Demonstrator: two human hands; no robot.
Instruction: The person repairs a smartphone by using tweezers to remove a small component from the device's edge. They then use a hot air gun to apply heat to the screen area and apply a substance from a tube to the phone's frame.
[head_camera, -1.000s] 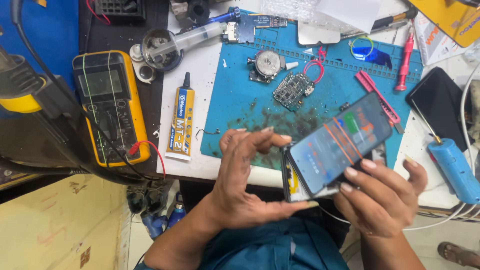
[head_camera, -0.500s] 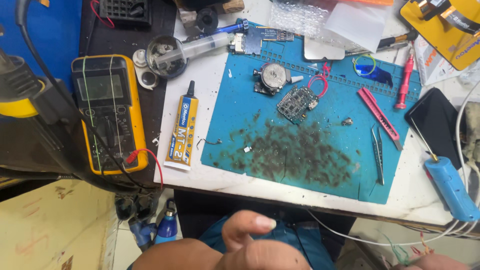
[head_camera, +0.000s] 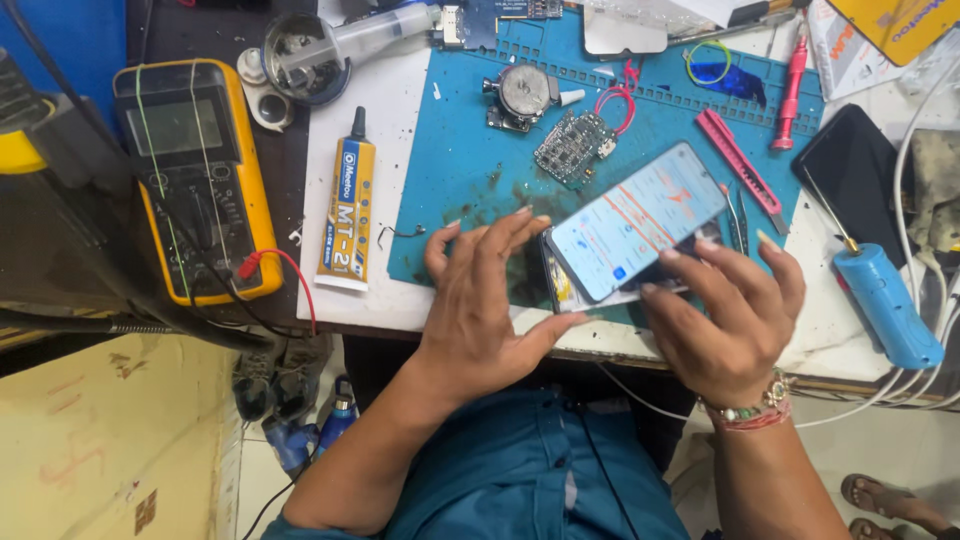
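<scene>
The person is holding a slim rectangular smartphone with a lit white and blue screen (head_camera: 638, 222) between both hands, over the near edge of the blue rubber work mat (head_camera: 470, 170) that is lying on the white table (head_camera: 400, 300). The left hand (head_camera: 490, 300) is gripping the phone at its lower left end, with the thumb reaching under the near corner and the fingers spreading flat over the mat. The right hand (head_camera: 725, 315) is grasping the right long side of the phone, its fingertips (head_camera: 668, 255) pressing on the screen edge. The phone is lying tilted, its far end pointing up and to the right. Just behind it a small dark green circuit board (head_camera: 575, 148) is resting on the mat, and a pink plastic utility knife (head_camera: 742, 160) is lying near the right hand. To the left of the mat a yellow and blue glue tube (head_camera: 348, 210) is lying, and further left a yellow multimeter with a grey display (head_camera: 195, 180). At the right, a light blue cylindrical tool (head_camera: 885, 305) is resting on the table.
</scene>
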